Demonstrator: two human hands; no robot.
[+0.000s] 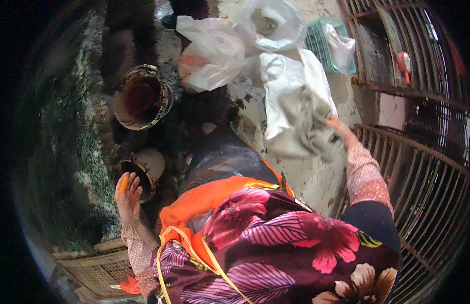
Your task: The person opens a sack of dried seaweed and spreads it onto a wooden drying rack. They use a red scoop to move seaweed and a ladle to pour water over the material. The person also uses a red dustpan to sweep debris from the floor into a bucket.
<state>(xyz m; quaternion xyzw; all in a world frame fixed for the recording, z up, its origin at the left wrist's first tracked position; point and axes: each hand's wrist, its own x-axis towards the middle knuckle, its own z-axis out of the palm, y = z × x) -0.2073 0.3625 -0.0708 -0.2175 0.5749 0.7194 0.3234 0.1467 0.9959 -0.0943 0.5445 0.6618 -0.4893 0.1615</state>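
My left hand [128, 192], with an orange wrap around one finger, has its fingers apart beside a tilted bucket [153, 163] on the left. At the right, my right hand [337, 125] is closed at the edge of a greyish cloth or sack [311, 129], which is blurred by motion. A white woven plastic sack [282, 83] lies just beyond and partly under the grey one. What is inside the sacks cannot be told.
Dark, round-mouthed bucket [123, 110] stands at the left. Translucent plastic bags [223, 57] and a green plastic crate [316, 43] are at the far side. Rusty metal bars [421, 163] line the right; a woven basket [102, 271] lies at lower left.
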